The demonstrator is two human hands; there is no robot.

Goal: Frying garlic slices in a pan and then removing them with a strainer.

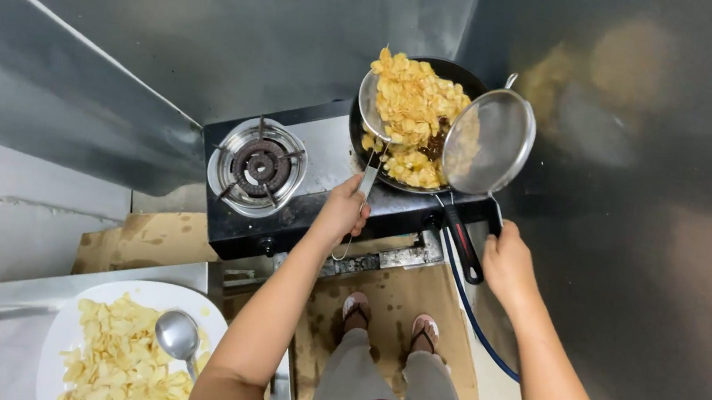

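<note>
Golden chips (414, 109) heaped in black wok (458, 71). Left hand (342, 210) grip closed on skimmer (376, 109); right hand (505, 262) clasps mesh strainer (490, 143) handle. Idle burner (258, 166) at 9 o'clock.

Your one camera sits on your head, looking steeply down — close over the stove (288, 175), your arms and feet below.

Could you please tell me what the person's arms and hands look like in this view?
Both arms are bare to the bottom edge of the picture: no sleeves, gloves, watch or bracelet show. Neither the left hand nor the right hand shows any rings.
</note>
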